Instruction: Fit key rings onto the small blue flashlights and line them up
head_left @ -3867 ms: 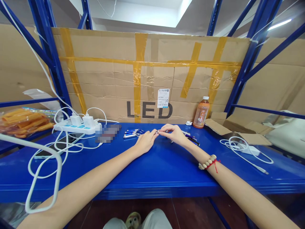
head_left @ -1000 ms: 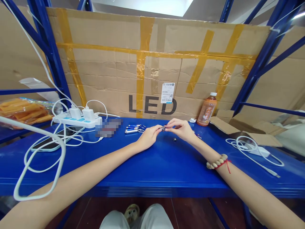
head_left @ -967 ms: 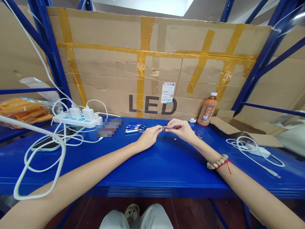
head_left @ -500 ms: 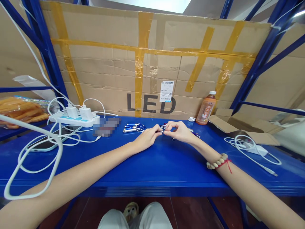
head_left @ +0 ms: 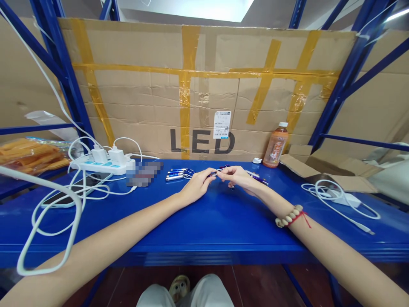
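My left hand [head_left: 198,185] and my right hand [head_left: 237,176] meet over the middle of the blue shelf [head_left: 191,221], fingertips pinched. Between them is a small shiny metal piece [head_left: 214,174], mostly covered by the fingers, so its kind does not show. Left of my left hand lie several small blue and silver tubes [head_left: 175,175] with rings, like keychain flashlights. More slim tubes [head_left: 260,179], purple and silver, lie behind and beside my right hand, which partly hides them. A bead bracelet [head_left: 290,216] with a red string circles my right wrist.
At the left are a white power strip [head_left: 104,166] with chargers, a phone [head_left: 78,189] and looped white cables [head_left: 79,209]. An orange drink bottle [head_left: 275,146], an open carton [head_left: 329,170] and a coiled cable [head_left: 343,202] are at the right. Taped cardboard [head_left: 143,106] stands behind.
My right fingers have closed in toward the left fingertips and flattened a little around the small metal piece. The view has shifted slightly; the things on the shelf lie as before.
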Motion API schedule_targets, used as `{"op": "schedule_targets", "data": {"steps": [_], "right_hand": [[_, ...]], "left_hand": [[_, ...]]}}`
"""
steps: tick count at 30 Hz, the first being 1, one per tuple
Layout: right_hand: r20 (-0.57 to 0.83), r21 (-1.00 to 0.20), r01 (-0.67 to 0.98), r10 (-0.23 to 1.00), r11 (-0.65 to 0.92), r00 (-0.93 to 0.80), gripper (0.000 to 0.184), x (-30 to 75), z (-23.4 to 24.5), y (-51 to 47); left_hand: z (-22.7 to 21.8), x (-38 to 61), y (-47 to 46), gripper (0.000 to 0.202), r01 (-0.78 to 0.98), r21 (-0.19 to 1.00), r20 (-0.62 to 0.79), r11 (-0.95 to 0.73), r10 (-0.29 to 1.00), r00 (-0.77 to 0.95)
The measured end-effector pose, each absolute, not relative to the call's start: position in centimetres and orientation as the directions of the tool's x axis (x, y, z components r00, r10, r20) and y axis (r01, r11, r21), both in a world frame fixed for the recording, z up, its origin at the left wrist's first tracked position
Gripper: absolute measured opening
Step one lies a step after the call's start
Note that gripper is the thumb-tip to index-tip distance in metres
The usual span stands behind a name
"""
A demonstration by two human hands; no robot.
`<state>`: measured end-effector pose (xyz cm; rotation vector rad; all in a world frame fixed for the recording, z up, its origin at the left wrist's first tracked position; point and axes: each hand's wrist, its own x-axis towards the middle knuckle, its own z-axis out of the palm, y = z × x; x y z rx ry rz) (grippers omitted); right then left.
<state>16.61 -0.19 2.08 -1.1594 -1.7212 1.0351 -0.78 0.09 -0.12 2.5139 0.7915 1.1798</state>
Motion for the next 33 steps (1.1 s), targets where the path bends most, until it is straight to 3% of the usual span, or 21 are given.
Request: {"op": "schedule_targets", "data": {"steps": [4,9,15,25,33], "right_hand": [[0.343,-0.868,0.304,0.916,0.393,-0.207,0.034,16.2,1.8,0.3],[0.603,-0.689,0.270,0.739,0.673,-0.300,0.025,16.8,1.9,1.2],[0.591,-0.661,0.260,0.701,0.704,-0.399,0.016,17.7,2.0,1.4],[0.596,-0.637,0.309,0.705,0.706,-0.384,0.024,17.5,1.4,1.2],[0.578,-0.609,0.382,0.719,0.695,-0.386,0.027,17.1,1.6,0.7]], "left_hand": [[-0.2,-0.7,0.4,0.025,0.414,0.477,0.616,-0.775,0.631,0.471],[-0.3,-0.7,0.6,0.024,0.417,0.488,0.581,-0.767,0.642,0.500],[-0.2,-0.8,0.2,0.021,0.379,0.517,0.537,-0.768,0.635,0.555],[-0.6,-1.0,0.1,0.011,0.377,0.514,0.516,-0.771,0.628,0.582],[-0.6,-1.1,0.3,0.009,0.370,0.507,0.582,-0.779,0.626,0.520]]}}
